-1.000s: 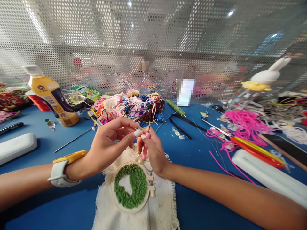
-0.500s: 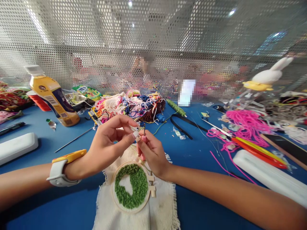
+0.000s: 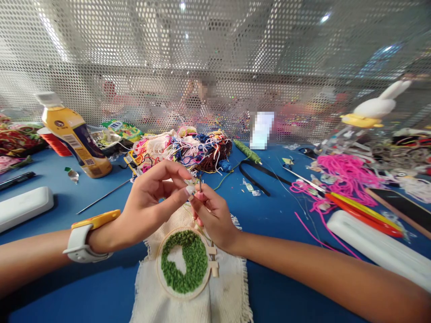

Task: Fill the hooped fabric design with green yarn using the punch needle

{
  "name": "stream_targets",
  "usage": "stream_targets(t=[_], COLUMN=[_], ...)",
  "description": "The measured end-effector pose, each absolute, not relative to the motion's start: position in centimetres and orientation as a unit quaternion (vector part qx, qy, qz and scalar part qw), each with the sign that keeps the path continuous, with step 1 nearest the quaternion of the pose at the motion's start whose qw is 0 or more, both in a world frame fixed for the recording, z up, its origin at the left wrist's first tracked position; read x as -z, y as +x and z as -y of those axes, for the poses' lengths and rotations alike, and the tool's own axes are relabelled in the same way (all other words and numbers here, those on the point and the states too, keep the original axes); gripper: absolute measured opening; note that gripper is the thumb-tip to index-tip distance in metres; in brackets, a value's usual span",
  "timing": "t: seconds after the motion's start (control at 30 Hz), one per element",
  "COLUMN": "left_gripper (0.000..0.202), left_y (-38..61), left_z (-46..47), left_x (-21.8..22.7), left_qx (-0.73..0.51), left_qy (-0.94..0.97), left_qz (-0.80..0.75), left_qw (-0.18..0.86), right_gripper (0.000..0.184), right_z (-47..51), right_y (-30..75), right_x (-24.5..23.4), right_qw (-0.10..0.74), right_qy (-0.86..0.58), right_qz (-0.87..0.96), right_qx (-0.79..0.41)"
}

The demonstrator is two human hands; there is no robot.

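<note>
Above the top edge of a round wooden embroidery hoop (image 3: pixel 159 279), my two hands meet with fingertips almost touching. My right hand (image 3: pixel 215 217) is closed around a thin punch needle (image 3: pixel 200 183), its dark metal tip pointing up and the rest hidden by the fingers. Thumb and forefinger of my left hand (image 3: pixel 161 199) pinch beside that tip; what they hold is too small to make out. The hoop grips cream cloth (image 3: pixel 225 296) with frayed edges. Green yarn loops (image 3: pixel 197 264) fill much of the hoop around a bare pale patch.
Tangled yarn (image 3: pixel 188 150) lies behind the hands, before a perforated metal screen (image 3: pixel 141 49). A yellow bottle (image 3: pixel 76 134) and a white case (image 3: pixel 25 208) are at left. Pink yarn (image 3: pixel 346 177), red-and-yellow handled tools (image 3: pixel 365 213), a phone (image 3: pixel 404 206) and another white case (image 3: pixel 373 249) lie right.
Both hands have shifted very slightly, and the needle tip stands a little further left and lower. The hoop and cloth lie as before.
</note>
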State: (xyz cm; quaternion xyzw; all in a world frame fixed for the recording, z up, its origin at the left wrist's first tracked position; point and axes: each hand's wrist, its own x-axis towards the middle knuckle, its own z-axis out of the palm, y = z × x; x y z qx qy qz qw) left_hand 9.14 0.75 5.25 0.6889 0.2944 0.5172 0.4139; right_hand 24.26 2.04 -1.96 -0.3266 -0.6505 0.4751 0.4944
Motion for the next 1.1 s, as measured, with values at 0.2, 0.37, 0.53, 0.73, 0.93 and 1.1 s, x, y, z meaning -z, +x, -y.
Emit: stream_targets(t=[0.2,0.37,0.53,0.73,0.93,1.1], left_gripper=[0.012,0.013,0.013,0.013,0.011,0.013], left_y=[9.18,9.25,9.20,9.20,9.07,8.70], left_z=[-0.86,-1.09,-1.10,-0.94,-1.15,-1.30], left_x=[-5.26,-5.28,-5.27,-5.37,-5.09,-4.87], left_qx=[-0.527,-0.520,-0.517,-0.515,-0.509,-0.530], left_qy=[0.671,0.662,0.656,0.657,0.661,0.679], left_qz=[-0.312,-0.286,-0.275,-0.278,-0.308,-0.293], left_qw=[0.417,0.457,0.476,0.475,0.457,0.415], right_gripper=[0.021,0.023,0.023,0.021,0.021,0.021], right_z=[-1.95,-1.92,-1.98,-1.95,-1.98,-2.10], right_y=[24.18,24.12,24.09,24.10,24.14,24.12], right_x=[1.86,1.75,1.77,1.71,1.79,1.89], right_qw=[0.492,0.496,0.491,0.492,0.491,0.498], right_qy=[-0.321,-0.318,-0.324,-0.323,-0.318,-0.324], right_qz=[0.654,0.659,0.664,0.672,0.674,0.637], right_qx=[-0.476,-0.467,-0.462,-0.450,-0.451,-0.491])
